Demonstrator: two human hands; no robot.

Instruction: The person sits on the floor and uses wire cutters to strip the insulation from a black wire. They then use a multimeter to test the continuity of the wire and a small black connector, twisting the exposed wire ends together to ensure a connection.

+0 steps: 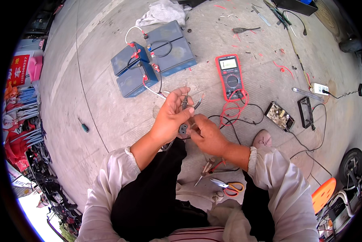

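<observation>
My left hand (169, 119) is closed around a black power plug (183, 129) with holes in its face. From the same hand rises a ribbed cable sleeve (185, 101). Beside it a cut cable end (199, 101) shows bare wire strands. My right hand (210, 136) is closed, its thumb and fingers pinched together right against the plug; what lies between them is hidden. Ahead and left of the hands stand several grey-blue batteries (171, 46), joined by wires with red and blue terminals. A red-framed multimeter (230, 76) lies ahead and right, its red and black leads curled below.
Orange-handled scissors (232, 188) and a screwdriver (205, 171) lie between my feet. An opened charger with a circuit board (279, 116), its black cover (305, 112) and a white power strip (320, 88) are at right. A small screwdriver (84, 126) lies far left; wire scraps litter the concrete.
</observation>
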